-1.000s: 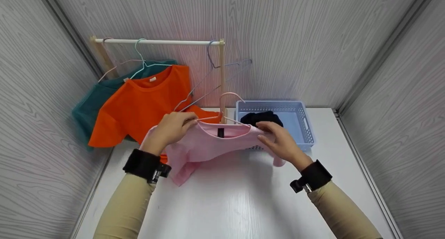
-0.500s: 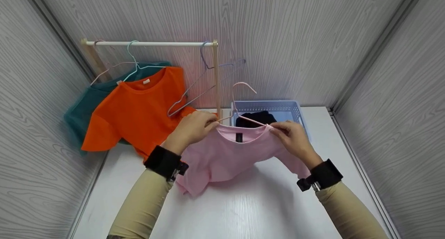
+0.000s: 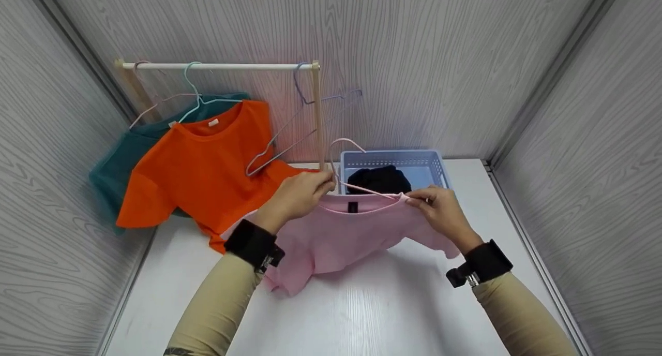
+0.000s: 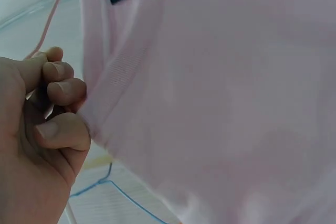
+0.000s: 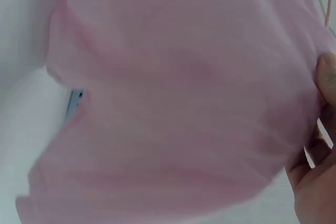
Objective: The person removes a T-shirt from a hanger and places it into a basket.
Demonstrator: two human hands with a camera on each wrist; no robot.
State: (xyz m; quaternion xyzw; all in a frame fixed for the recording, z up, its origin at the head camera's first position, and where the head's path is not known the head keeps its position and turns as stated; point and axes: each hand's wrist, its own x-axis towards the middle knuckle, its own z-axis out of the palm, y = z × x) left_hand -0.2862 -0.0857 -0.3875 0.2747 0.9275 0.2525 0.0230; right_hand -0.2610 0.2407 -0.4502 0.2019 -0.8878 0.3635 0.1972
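A pink T-shirt point(image 3: 357, 242) with a black neck label hangs between both hands over the white table. Inside its neckline runs a pink wire hanger point(image 3: 370, 190), its hook standing above the collar. My left hand point(image 3: 297, 196) pinches the hanger wire near the neck, curled fingers beside the collar; the left wrist view shows the wire point(image 4: 48, 24) leaving the fingertips. At the other shoulder my right hand point(image 3: 440, 211) pinches the shirt where the hanger arm ends. Pink cloth point(image 5: 184, 98) fills most of the right wrist view. The hanger's left arm is hidden behind the left hand.
A rack with a white rail point(image 3: 248, 67) stands at back left. On it hang an orange T-shirt point(image 3: 217, 164), a teal T-shirt point(image 3: 116, 164) and a bare blue-purple hanger point(image 3: 276, 138). Behind the pink shirt, a blue basket point(image 3: 421, 175) holds a black cloth point(image 3: 380, 179).
The right hand has moved right to the shoulder, and its grip has closed on the cloth. The left hand has shifted right to the hanger's neck. Most recently the hook has dropped and tilted back.
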